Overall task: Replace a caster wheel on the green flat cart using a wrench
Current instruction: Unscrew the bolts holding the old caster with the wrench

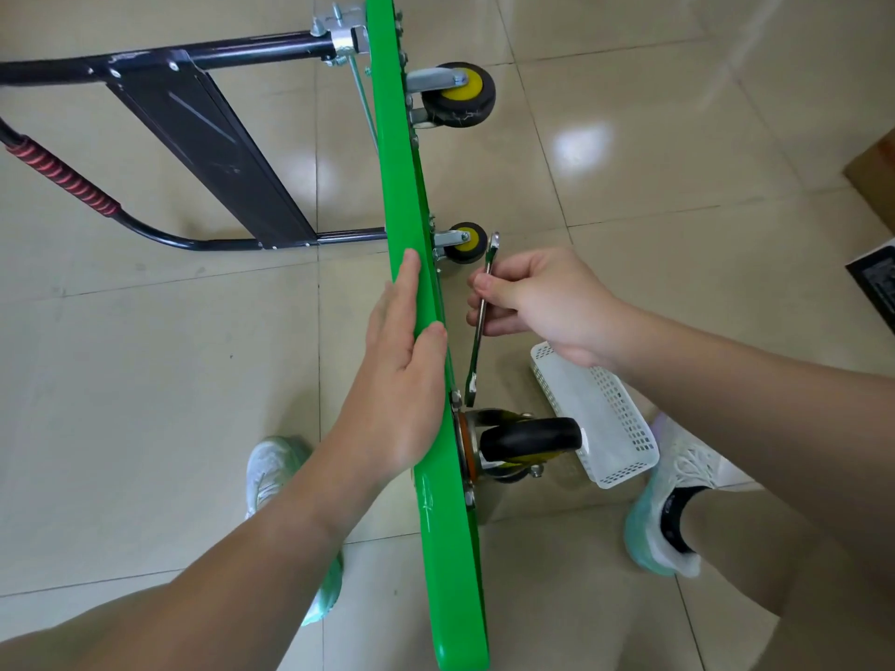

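We see the cart [402, 186] standing on its edge, its near end cut off by the frame's bottom. The left hand [397, 380] lies flat on the deck, fingers straight and together, thumb hooked over the rim. Right of those fingers, the right hand [542, 302] pinches the wrench [477, 351] mid-shaft, thumb and curled fingers round it, the lower fingers tucked partly out of sight. The wrench's lower end hangs below the right fingers, just beside a bolt above the black caster [530, 435] (we cannot tell whether it touches). The caster's plate is mostly hidden behind the deck's edge. A white basket [615, 428] lies under the right wrist, partly covered by it. Beyond the fingertips, two yellow-hubbed wheels [462, 94] stick out rightward.
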`<act>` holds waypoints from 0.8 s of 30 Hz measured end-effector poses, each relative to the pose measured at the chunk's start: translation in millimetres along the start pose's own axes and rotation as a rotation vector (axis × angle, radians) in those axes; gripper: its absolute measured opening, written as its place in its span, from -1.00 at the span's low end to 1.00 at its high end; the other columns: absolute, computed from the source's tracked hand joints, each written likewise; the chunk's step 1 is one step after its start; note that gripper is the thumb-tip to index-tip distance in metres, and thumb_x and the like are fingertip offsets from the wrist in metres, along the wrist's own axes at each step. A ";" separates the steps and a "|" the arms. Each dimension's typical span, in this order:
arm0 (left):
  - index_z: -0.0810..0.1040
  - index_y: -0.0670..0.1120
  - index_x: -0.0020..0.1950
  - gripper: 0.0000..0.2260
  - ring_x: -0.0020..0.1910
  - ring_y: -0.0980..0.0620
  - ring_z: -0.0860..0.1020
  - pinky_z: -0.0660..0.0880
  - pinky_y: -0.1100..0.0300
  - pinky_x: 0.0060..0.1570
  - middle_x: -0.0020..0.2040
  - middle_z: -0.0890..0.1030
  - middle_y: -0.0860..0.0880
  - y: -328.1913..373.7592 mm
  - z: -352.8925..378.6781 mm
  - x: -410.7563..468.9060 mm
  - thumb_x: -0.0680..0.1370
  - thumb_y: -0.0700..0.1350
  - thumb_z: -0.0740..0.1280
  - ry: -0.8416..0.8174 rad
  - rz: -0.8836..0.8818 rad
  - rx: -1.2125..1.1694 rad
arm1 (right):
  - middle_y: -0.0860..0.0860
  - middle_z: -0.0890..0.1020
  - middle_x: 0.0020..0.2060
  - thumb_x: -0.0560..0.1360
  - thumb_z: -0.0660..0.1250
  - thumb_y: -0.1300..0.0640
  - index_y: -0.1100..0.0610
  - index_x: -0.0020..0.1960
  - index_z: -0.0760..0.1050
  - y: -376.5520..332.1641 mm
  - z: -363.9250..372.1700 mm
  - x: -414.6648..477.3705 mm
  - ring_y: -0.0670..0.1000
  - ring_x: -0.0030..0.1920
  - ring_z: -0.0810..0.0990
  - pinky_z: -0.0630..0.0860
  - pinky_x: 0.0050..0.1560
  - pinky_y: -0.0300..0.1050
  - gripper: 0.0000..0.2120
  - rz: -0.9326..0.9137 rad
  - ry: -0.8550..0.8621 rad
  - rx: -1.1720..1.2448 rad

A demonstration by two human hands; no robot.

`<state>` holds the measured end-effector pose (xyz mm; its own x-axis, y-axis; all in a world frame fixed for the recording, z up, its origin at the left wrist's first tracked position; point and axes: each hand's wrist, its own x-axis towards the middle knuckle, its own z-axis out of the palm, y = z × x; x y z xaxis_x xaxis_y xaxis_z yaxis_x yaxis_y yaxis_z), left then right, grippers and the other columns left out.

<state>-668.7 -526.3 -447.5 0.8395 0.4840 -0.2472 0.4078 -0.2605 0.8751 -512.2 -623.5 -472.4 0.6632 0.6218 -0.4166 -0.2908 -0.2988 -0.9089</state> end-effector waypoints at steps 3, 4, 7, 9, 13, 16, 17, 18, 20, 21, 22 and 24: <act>-0.07 0.24 0.67 -0.44 0.59 0.41 -0.06 -0.11 0.59 0.39 0.59 0.04 0.31 -2.5 -0.5 -0.2 0.74 -0.11 0.06 -0.008 -0.008 0.000 | 0.09 0.69 -0.28 0.57 0.40 0.23 0.23 -0.08 0.62 -0.1 5.1 12.8 0.06 -0.26 0.72 0.67 -0.18 -0.11 -0.92 0.065 -0.032 -0.017; -0.08 0.25 0.67 -0.44 0.58 0.41 -0.06 -0.11 0.66 0.33 0.60 0.04 0.31 -3.2 -0.8 -0.2 0.74 -0.10 0.06 -0.011 -0.011 -0.003 | 0.07 0.69 -0.31 0.57 0.40 0.23 0.23 -0.08 0.62 -0.2 7.4 15.5 0.06 -0.27 0.72 0.68 -0.17 -0.09 -0.92 0.081 -0.046 -0.024; -0.09 0.27 0.66 -0.44 0.59 0.40 -0.07 -0.10 0.70 0.29 0.64 0.01 0.27 -4.2 -1.6 -0.6 0.74 -0.10 0.06 -0.017 -0.015 -0.007 | 0.11 0.69 -0.30 0.56 0.40 0.24 0.27 -0.08 0.61 1.4 14.3 22.9 0.12 -0.26 0.71 0.70 -0.06 0.02 -0.91 0.123 -0.071 -0.020; -0.09 0.27 0.66 -0.44 0.60 0.39 -0.06 -0.06 0.72 0.26 0.66 0.00 0.24 -3.7 -2.5 -0.7 0.74 -0.10 0.06 -0.017 -0.018 -0.009 | 0.20 0.70 -0.19 0.57 0.38 0.26 0.33 -0.01 0.62 3.8 18.9 26.2 0.20 -0.17 0.72 0.68 0.03 0.11 -0.88 0.151 -0.082 -0.013; -0.07 0.20 0.68 -0.44 0.34 0.69 0.11 0.12 0.78 -0.03 0.67 0.01 0.17 2.3 -3.1 -3.0 0.75 -0.15 0.06 -0.029 -0.029 -0.034 | 0.34 0.67 0.06 0.57 0.39 0.24 0.38 0.17 0.58 8.8 25.7 26.6 0.34 0.06 0.68 0.63 0.13 0.21 -0.75 0.185 -0.115 -0.020; -0.06 0.14 0.69 -0.44 -0.09 0.81 0.25 0.21 0.75 -0.19 0.65 0.04 0.14 8.5 -1.9 -5.1 0.75 -0.19 0.06 -0.034 -0.036 -0.068 | 0.27 0.70 0.00 0.58 0.37 0.25 0.35 0.14 0.61 8.6 25.6 19.8 0.26 -0.01 0.71 0.66 0.08 0.14 -0.81 0.121 -0.108 -0.024; -0.06 0.14 0.69 -0.44 -0.07 0.81 0.24 0.20 0.75 -0.18 0.66 0.04 0.14 8.9 -1.9 -5.0 0.75 -0.19 0.07 -0.029 -0.034 -0.067 | 0.23 0.71 -0.05 0.59 0.36 0.26 0.31 0.09 0.63 8.0 25.2 14.8 0.19 -0.07 0.72 0.67 0.05 0.08 -0.85 0.081 -0.103 -0.035; -0.06 0.15 0.69 -0.43 0.02 0.80 0.22 0.19 0.76 -0.15 0.66 0.04 0.14 7.1 -1.4 -4.2 0.75 -0.18 0.07 -0.024 -0.032 -0.065 | 0.19 0.72 -0.09 0.59 0.35 0.27 0.26 0.05 0.66 7.6 25.0 8.6 0.13 -0.10 0.72 0.68 0.03 0.04 -0.88 0.036 -0.096 -0.047; -0.06 0.20 0.69 -0.43 0.25 0.69 0.16 0.09 0.78 -0.02 0.65 0.06 0.16 3.8 -1.4 -2.8 0.74 -0.14 0.07 -0.016 -0.027 -0.042 | 0.13 0.74 -0.09 0.58 0.37 0.28 0.15 -0.02 0.68 7.3 24.7 -6.6 0.05 -0.09 0.72 0.67 0.05 0.01 -0.87 -0.059 -0.077 -0.058; -0.06 0.21 0.69 -0.43 0.30 0.66 0.13 0.05 0.77 0.07 0.64 0.08 0.17 2.8 -1.7 -2.4 0.74 -0.13 0.08 -0.008 -0.024 -0.031 | 0.07 0.75 -0.11 0.57 0.38 0.29 0.10 -0.05 0.69 7.1 24.5 -15.5 0.02 -0.08 0.72 0.66 0.07 0.00 -0.85 -0.104 -0.063 -0.060; -0.05 0.21 0.69 -0.43 0.32 0.66 0.12 0.02 0.74 0.16 0.63 0.09 0.19 1.8 -1.9 -2.4 0.74 -0.13 0.08 0.000 -0.021 -0.029 | 0.00 0.75 -0.14 0.55 0.39 0.31 0.06 -0.07 0.68 7.3 24.1 -24.9 -0.03 -0.07 0.72 0.65 0.09 -0.04 -0.82 -0.144 -0.048 -0.060; -0.05 0.20 0.69 -0.43 0.46 0.54 0.10 0.00 0.55 0.41 0.64 0.09 0.19 0.9 -2.0 -2.9 0.74 -0.13 0.08 0.009 -0.009 -0.029 | -0.12 0.74 -0.21 0.53 0.39 0.37 0.05 -0.09 0.66 9.2 23.6 -46.2 -0.14 -0.09 0.71 0.62 0.08 -0.21 -0.77 -0.207 -0.033 -0.041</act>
<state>-671.5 -526.3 -445.1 0.8325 0.4937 -0.2514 0.4045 -0.2316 0.8847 -561.8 -638.0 -462.0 0.6827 0.6962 -0.2217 -0.1219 -0.1906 -0.9741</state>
